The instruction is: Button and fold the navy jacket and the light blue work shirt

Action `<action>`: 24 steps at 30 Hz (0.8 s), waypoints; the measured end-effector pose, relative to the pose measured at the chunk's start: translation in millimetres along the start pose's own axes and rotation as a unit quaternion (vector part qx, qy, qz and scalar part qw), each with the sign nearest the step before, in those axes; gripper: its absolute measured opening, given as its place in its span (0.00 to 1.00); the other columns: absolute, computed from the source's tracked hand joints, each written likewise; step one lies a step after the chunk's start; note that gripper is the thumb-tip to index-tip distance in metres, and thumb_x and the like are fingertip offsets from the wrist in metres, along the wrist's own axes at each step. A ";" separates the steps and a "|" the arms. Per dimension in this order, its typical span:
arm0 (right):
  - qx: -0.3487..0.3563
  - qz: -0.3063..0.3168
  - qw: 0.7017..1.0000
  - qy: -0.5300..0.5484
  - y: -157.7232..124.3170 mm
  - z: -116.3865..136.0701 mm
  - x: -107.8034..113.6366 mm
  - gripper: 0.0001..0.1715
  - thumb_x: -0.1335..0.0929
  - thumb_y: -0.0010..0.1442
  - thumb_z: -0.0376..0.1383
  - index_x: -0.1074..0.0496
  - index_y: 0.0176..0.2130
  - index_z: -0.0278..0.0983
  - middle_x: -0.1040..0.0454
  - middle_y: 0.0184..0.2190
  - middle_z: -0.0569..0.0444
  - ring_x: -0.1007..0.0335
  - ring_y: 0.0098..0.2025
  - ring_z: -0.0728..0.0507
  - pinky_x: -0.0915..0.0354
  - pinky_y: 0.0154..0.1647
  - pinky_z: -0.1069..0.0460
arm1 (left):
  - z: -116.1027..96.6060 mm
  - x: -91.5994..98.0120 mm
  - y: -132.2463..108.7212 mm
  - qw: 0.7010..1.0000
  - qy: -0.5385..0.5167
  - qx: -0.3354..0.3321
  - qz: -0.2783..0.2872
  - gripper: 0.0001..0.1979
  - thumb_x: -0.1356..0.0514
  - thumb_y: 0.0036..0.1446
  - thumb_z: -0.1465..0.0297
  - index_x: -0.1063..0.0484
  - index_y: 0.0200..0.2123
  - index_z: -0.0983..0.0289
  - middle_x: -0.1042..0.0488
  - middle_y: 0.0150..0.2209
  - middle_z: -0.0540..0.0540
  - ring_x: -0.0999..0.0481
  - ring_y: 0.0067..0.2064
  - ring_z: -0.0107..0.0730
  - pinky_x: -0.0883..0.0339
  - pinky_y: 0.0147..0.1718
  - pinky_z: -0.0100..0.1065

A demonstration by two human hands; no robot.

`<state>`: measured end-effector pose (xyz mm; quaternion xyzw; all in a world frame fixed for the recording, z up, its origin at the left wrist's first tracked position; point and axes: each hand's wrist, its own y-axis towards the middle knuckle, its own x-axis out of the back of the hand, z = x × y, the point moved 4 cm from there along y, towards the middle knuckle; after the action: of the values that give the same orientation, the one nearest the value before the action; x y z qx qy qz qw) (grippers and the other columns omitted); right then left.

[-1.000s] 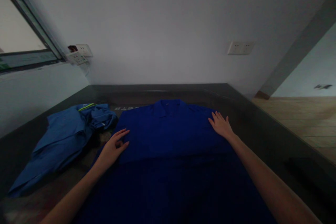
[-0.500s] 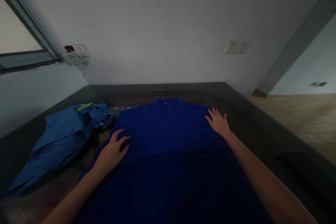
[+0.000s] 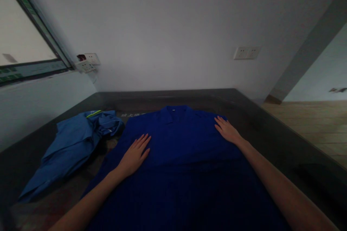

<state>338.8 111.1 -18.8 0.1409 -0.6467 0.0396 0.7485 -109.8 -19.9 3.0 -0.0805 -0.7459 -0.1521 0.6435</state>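
Note:
A dark blue collared shirt [image 3: 179, 140] lies spread on the dark table [image 3: 255, 130], its collar toward the wall. My left hand [image 3: 135, 154] rests flat on the left side of its chest, fingers stretched out. Near the shirt's right shoulder, my right hand [image 3: 227, 130] lies open with its fingers extended on the cloth. Neither hand grips anything. The lower part of the shirt is in deep shadow, so its details cannot be made out.
Left of the shirt lies a crumpled lighter blue garment [image 3: 73, 148] with a yellow-green stripe. Behind the table rises a white wall with a socket panel [image 3: 247, 53] and a power strip [image 3: 86, 66]. A dark object [image 3: 320, 178] sits at the right.
My left hand has slid right and inward over the shirt, its curled fingers now flattened. The right hand stays by the shoulder with its fingers closer together. The view has shifted slightly.

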 end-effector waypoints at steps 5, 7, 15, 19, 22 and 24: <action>0.001 0.012 1.000 -0.022 -3.2 -1.5 -1.7 0.36 0.50 0.66 0.48 0.49 0.66 0.33 0.53 0.67 0.43 0.60 0.68 0.40 0.58 0.66 0.39 | 3.6 -4.6 -3.9 0.999 0.031 -0.005 -0.009 0.29 0.56 0.65 0.56 0.54 0.66 0.54 0.55 0.68 0.53 0.55 0.68 0.42 0.52 0.63 0.49; -0.010 0.021 0.999 -0.031 -3.7 -0.7 -0.8 0.36 0.51 0.66 0.49 0.51 0.66 0.36 0.54 0.67 0.46 0.61 0.68 0.40 0.60 0.66 0.36 | 3.2 -3.8 -4.1 0.999 0.037 -0.011 -0.013 0.29 0.56 0.65 0.56 0.56 0.67 0.53 0.57 0.68 0.53 0.55 0.68 0.43 0.52 0.63 0.50; -0.016 0.041 0.998 -0.052 -5.3 2.9 1.6 0.36 0.53 0.66 0.49 0.55 0.67 0.37 0.57 0.68 0.47 0.63 0.69 0.39 0.61 0.65 0.33 | 1.6 -2.6 -4.7 0.999 0.049 0.005 0.000 0.28 0.57 0.65 0.55 0.59 0.67 0.50 0.57 0.68 0.51 0.58 0.68 0.46 0.53 0.62 0.56; -0.022 0.038 0.998 -0.044 -5.6 2.4 1.1 0.36 0.53 0.66 0.49 0.54 0.67 0.38 0.56 0.68 0.48 0.62 0.69 0.39 0.61 0.65 0.34 | -0.7 1.1 -6.3 0.998 0.048 0.028 0.000 0.28 0.55 0.64 0.54 0.58 0.66 0.48 0.59 0.69 0.50 0.60 0.68 0.51 0.52 0.61 0.56; -0.022 0.030 0.999 -0.036 -5.5 1.4 0.7 0.36 0.53 0.66 0.50 0.53 0.67 0.39 0.55 0.68 0.48 0.61 0.68 0.39 0.60 0.65 0.33 | -0.9 3.0 -6.7 0.998 0.047 0.049 0.004 0.28 0.55 0.64 0.53 0.56 0.66 0.47 0.59 0.69 0.50 0.60 0.68 0.52 0.51 0.61 0.56; -0.019 0.026 0.999 -0.034 -5.2 0.5 0.8 0.36 0.52 0.66 0.50 0.53 0.67 0.39 0.55 0.68 0.48 0.61 0.68 0.38 0.60 0.65 0.33 | -0.9 3.6 -6.5 0.998 0.044 0.052 0.006 0.28 0.55 0.64 0.53 0.55 0.66 0.46 0.59 0.69 0.50 0.60 0.68 0.52 0.52 0.61 0.56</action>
<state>339.7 105.9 -18.9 0.1109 -0.6757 0.0425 0.7275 -111.6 -26.5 5.8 -0.0444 -0.7236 -0.1127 0.6795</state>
